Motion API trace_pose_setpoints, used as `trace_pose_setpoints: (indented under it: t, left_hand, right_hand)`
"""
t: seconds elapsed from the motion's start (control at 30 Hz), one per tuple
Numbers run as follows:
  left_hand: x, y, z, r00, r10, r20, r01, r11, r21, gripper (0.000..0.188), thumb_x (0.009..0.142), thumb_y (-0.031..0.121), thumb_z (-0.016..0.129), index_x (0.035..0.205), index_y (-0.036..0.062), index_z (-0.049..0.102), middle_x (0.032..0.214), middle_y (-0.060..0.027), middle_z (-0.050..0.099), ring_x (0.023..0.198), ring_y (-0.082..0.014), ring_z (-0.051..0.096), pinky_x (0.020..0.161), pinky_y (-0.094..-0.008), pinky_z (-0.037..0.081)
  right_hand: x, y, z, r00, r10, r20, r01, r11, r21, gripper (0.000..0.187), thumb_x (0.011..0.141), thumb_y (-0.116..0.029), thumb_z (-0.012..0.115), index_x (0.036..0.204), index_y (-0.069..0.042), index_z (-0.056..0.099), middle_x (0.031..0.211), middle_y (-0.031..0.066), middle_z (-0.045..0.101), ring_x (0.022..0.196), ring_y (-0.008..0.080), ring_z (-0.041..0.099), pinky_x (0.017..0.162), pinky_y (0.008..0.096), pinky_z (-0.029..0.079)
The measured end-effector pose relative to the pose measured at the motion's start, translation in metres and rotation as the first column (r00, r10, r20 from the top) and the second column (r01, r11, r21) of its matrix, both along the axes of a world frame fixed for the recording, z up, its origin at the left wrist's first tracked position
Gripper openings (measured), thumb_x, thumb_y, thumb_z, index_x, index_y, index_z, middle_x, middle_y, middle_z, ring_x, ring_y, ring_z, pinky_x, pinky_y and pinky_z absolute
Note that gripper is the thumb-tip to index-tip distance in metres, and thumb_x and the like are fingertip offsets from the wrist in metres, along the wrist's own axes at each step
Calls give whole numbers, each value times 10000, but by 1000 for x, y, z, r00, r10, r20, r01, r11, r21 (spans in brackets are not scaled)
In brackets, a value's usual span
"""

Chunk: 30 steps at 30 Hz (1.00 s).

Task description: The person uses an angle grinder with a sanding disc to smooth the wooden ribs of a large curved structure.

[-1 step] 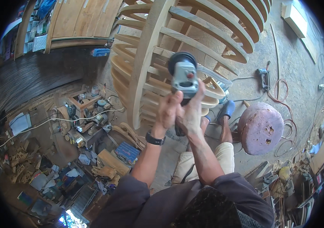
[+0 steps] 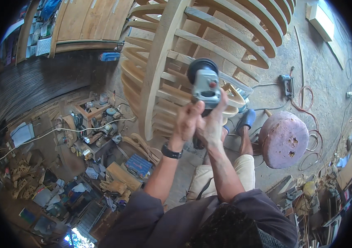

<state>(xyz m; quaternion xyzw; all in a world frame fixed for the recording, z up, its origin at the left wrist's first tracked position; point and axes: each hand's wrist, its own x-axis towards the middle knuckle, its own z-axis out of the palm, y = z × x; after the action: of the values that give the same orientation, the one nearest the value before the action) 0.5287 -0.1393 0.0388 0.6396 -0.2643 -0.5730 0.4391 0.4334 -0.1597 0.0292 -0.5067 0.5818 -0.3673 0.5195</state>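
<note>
Both of my hands are closed around a grey angle grinder (image 2: pixel 206 84) with a round black disc at its far end. My left hand (image 2: pixel 189 120) grips the tool from the left, its thumb up along the body. My right hand (image 2: pixel 212 124) wraps it from the right, close against the left one. Beneath the grinder stands a large wooden frame (image 2: pixel 157 76), a thick upright beam with several curved slats on either side. From above, the disc overlaps the slats; whether it touches them I cannot tell.
A round stool (image 2: pixel 285 140) with a worn pinkish seat stands at the right. Beyond it a nail gun (image 2: pixel 286 86) lies on the floor by a reddish hose (image 2: pixel 308 101). Tools and wood scraps crowd the left, near a blue case (image 2: pixel 138 165). A pale cable (image 2: pixel 79 129) crosses there.
The grinder and both hands have shifted slightly to the right and a little nearer to me. My grip looks the same, and the wooden frame has stayed in place.
</note>
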Motion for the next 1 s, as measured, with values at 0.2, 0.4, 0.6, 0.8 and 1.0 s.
trace_pose_setpoints:
  t: [0.2,0.4,0.6,0.8,1.0]
  left_hand:
    - [-20,7,-16,987,-96,126,81,989,125,597,972,585,603,969,-5,697,927,-67,695,889,-130,598,784,-311,485]
    - [17,-16,21,989,143,-29,-144,987,-66,632,978,604,577,1022,-15,696,975,-66,694,920,-132,596,815,-305,479]
    - [21,-20,29,988,128,-83,-134,988,-72,680,986,628,545,1086,-28,695,1032,-65,692,957,-134,593,852,-298,472]
    - [-21,-2,-11,997,-70,23,69,997,39,728,985,655,522,1057,-48,697,997,-50,668,947,-127,568,837,-288,465]
    - [6,-13,-1,1000,-3,6,3,1000,-5,774,1010,679,416,1173,-36,665,1110,-94,675,1047,-156,597,922,-304,469]
  right_hand:
    - [-25,5,-11,998,-23,-62,24,1000,6,883,893,-278,752,1497,-47,151,1258,294,551,1120,424,629,951,472,506]
    - [27,-17,-1,986,153,74,-152,988,-20,936,896,-319,735,1503,1,99,1305,399,482,1073,558,614,905,545,534]
    - [26,-18,14,986,108,130,-121,988,100,925,911,-342,722,1508,-25,91,1294,410,496,1059,581,611,866,570,534]
    - [-29,-2,0,998,-1,-63,2,1000,30,893,922,-310,742,1512,-95,108,1256,314,579,1097,436,666,899,494,542]
    - [7,-16,-5,997,63,47,-63,998,7,906,923,-371,725,1498,-9,126,1318,380,486,1092,513,633,888,533,546]
